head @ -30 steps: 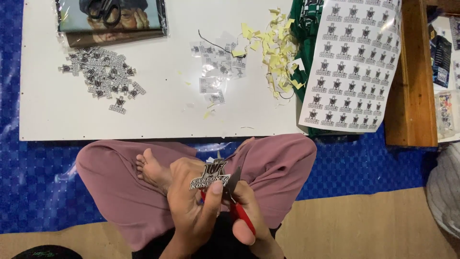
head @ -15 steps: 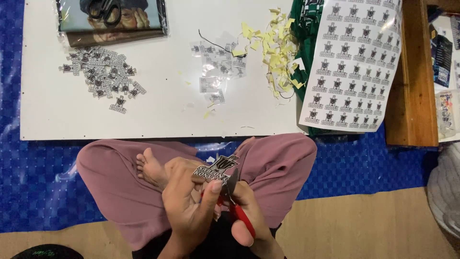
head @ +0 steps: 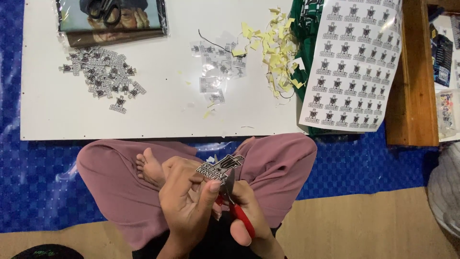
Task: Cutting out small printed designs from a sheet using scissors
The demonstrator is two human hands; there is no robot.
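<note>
From the head camera, looking straight down: the person sits cross-legged on a blue mat [head: 38, 182], and both hands meet over the lap. The left hand [head: 189, 201] pinches a small black-and-white sticker cutout [head: 219, 170] between thumb and fingertips, closed tight on its lower-left edge. The right hand [head: 247, 211] is wrapped around red-handled scissors [head: 235, 204], blades narrow and biting at the cutout's right side.

That cutout looks feather-light and floppy, thin printed film that would curl or crease under a hard pinch, and likely a bit slick on its face. The best hold is by the edge, close to the cut line, so it stays taut against the blade.

Up on the white board [head: 158, 115]: a heap of finished cutouts [head: 100, 79] at the left, a scatter of clear backing scraps [head: 218, 64] mid-board, and yellow trimmings [head: 275, 52] beside them. An uncut sticker sheet [head: 354, 62] lies over green fabric [head: 306, 29] at the right edge. A second pair of black scissors [head: 103, 9] rests on a picture at top left.
</note>
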